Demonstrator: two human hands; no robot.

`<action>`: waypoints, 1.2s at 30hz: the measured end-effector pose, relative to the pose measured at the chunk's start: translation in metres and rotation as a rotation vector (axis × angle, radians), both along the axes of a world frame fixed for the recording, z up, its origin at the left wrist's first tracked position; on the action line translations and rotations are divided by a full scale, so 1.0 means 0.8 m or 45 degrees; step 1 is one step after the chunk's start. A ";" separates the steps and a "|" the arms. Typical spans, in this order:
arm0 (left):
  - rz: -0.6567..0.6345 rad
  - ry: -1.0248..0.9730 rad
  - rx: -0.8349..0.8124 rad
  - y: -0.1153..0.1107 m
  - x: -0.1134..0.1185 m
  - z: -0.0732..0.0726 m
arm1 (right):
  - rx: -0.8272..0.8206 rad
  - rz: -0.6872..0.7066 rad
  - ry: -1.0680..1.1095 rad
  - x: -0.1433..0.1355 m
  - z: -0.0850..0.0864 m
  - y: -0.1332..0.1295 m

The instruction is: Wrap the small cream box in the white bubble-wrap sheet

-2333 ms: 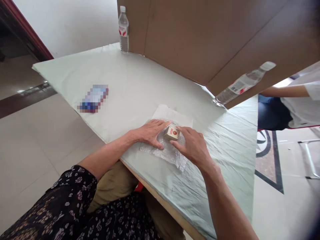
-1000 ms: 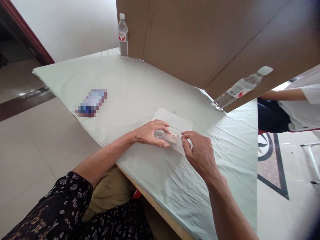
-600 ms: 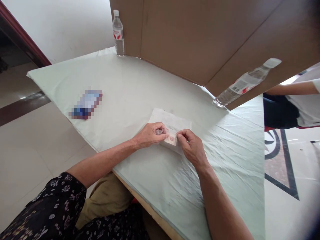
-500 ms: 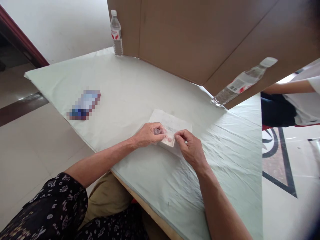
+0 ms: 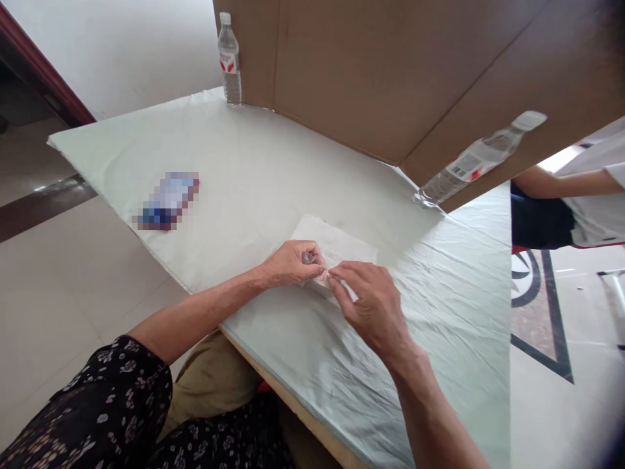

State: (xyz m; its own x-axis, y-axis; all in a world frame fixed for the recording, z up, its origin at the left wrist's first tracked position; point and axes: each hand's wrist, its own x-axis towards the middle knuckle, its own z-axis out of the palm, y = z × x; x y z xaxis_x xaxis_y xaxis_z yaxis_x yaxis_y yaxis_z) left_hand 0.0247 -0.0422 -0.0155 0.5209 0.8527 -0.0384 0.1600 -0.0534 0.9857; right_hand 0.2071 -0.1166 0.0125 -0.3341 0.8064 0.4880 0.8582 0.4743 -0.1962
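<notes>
My left hand point(image 5: 291, 263) is curled, its thumb and fingers closed on a small clear, roundish object point(image 5: 308, 258) whose kind I cannot make out. Under both hands lies a white paper sheet point(image 5: 336, 240), with a thicker pale edge toward me. Tiny reddish bits point(image 5: 323, 279) show between the fingertips of the two hands, too small to name. My right hand point(image 5: 370, 296) is bent in a pinch, its fingertips close to the left thumb. What those fingertips hold, if anything, is hidden.
A pale green cloth covers the table point(image 5: 254, 169). A brown cardboard panel point(image 5: 351, 78) stands at the back, with an upright water bottle point(image 5: 230, 65) at left and another bottle point(image 5: 481, 159) at right. A blurred-out flat object point(image 5: 168, 200) lies left. A person's arm point(image 5: 571, 182) shows beyond.
My right hand has moved left, its fingertips now at the left thumb and over the reddish bits that showed on the paper. My left hand keeps its grip almost in place.
</notes>
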 end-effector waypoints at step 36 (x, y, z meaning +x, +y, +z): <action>0.131 0.712 -0.115 0.041 -0.021 0.037 | 0.035 -0.004 -0.322 -0.023 -0.013 -0.003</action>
State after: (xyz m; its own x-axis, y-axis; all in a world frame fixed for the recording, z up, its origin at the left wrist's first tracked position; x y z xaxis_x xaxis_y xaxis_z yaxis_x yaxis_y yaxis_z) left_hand 0.0079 -0.0097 0.0141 0.3147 0.8787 -0.3590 0.6584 0.0704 0.7494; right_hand 0.1889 -0.1186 0.0021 -0.4461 0.7949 0.4113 0.8796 0.4741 0.0378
